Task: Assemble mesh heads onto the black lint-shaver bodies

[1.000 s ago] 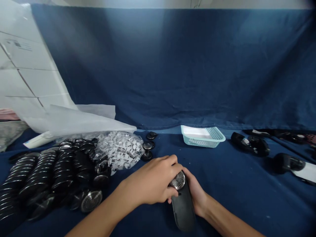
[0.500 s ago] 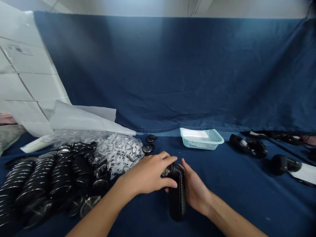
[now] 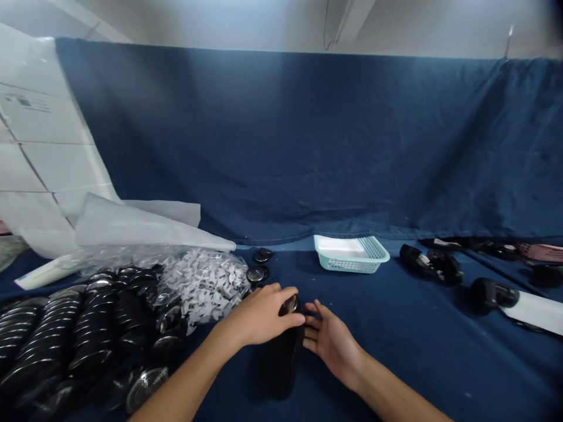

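Observation:
A black handheld device housing (image 3: pixel 281 363) with a round, shiny metal-topped head is on the blue cloth before me; its exact kind is unclear. My left hand (image 3: pixel 259 316) grips the head from above, with thumb and fingers around it and covering part of it. To the right of the housing is my right hand (image 3: pixel 336 346), its fingers apart and palm turned toward the device. Its fingertips come close to the housing's side; whether they touch I cannot tell. Just beyond my left hand lie a few round black caps (image 3: pixel 255 274).
Rows of black round caps (image 3: pixel 55 334) fill the left, beside a plastic bag of small white parts (image 3: pixel 213 287). A light-blue basket (image 3: pixel 352 265) stands ahead. Black housings (image 3: pixel 431 264) and a black device with a white strip (image 3: pixel 488 295) lie at right. A blue curtain (image 3: pixel 285 146) hangs behind.
My right hand has let go of the housing and opened beside it. The housing has shifted slightly left and turned, with my left hand still on its head. The view has tilted up a little.

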### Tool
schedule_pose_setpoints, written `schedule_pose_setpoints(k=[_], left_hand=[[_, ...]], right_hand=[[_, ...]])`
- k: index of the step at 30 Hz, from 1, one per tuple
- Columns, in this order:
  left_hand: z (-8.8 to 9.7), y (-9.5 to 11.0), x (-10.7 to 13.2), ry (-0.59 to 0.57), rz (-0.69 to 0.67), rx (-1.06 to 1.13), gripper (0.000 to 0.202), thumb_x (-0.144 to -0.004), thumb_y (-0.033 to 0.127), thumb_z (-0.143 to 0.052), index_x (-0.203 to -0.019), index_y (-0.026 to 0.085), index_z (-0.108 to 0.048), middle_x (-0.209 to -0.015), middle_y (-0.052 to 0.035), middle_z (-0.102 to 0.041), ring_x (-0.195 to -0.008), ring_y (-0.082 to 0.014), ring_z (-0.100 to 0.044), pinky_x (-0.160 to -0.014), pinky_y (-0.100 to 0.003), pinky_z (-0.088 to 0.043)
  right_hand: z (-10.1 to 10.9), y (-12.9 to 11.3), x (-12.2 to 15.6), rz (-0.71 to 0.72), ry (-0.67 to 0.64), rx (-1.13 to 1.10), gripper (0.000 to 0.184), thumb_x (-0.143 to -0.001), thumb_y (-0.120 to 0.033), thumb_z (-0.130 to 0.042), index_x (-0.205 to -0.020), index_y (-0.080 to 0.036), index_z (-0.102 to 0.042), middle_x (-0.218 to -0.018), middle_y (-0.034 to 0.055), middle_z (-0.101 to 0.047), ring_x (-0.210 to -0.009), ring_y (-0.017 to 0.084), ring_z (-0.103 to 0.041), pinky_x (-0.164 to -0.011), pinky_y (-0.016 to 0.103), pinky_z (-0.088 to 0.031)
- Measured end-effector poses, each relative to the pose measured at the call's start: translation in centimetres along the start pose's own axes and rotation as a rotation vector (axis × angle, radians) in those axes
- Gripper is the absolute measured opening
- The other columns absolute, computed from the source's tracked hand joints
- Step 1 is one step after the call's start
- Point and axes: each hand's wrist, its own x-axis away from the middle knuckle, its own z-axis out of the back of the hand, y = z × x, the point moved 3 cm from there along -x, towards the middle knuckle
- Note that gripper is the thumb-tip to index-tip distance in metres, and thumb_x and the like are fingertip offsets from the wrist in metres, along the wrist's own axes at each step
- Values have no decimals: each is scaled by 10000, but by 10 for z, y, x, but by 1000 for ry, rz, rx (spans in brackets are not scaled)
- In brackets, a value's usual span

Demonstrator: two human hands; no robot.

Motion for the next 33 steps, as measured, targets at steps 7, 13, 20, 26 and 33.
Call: schedule_pose_setpoints(k=[7, 13, 20, 26, 33], left_hand=[[-2, -6, -4, 38, 116, -284, 412, -786, 543, -540, -961, 185, -648, -926, -137, -671, -911, -341, -641, -743, -405, -485], [-6, -13, -9, -10, 160, -301, 474, -751, 509, -592, -1061, 153, -630, -967, -157, -695, -925, -347, -659, -756, -403, -500], [-6, -15, -11, -29, 149, -288, 463, -707, 479, -658, -1040, 161, -607, -1013, -147, -665, -891, -326, -661, -737, -384, -501], [-7, -17, -14, -45, 126, -245, 441, -655, 472, -698, -983, 193, -605, -970, -115, -652, -870, -325, -657, -740, -398, -493], [-5, -19, -16, -67, 115, -211, 458, -626, 466, -718, -965, 182, -598, -904, -102, -634, -800, -320, -654, -705, -406, -492]], right_hand=[[2, -18, 4, 238, 136, 343, 268, -767, -387, -630, -892, -151, -609, -838, 86, -674, -770, 216, -672, -642, 321, -519], [14, -48, 1, 355, 193, 449, 244, -714, -353, -627, -844, -146, -633, -704, 28, -642, -497, 108, -541, -428, 213, -340], [35, -104, 1, 517, 330, 581, 282, -704, -384, -609, -855, -148, -643, -652, 3, -594, -417, 79, -412, -379, 217, -242], [53, -163, -22, 598, 496, 887, 342, -803, -384, -473, -994, -164, -652, -915, 109, -705, -467, 117, -491, -423, 255, -310], [66, -179, -52, 709, 695, 1544, 97, -749, -244, -603, -722, -196, -683, -852, 105, -692, -805, 256, -611, -642, 307, -362]])
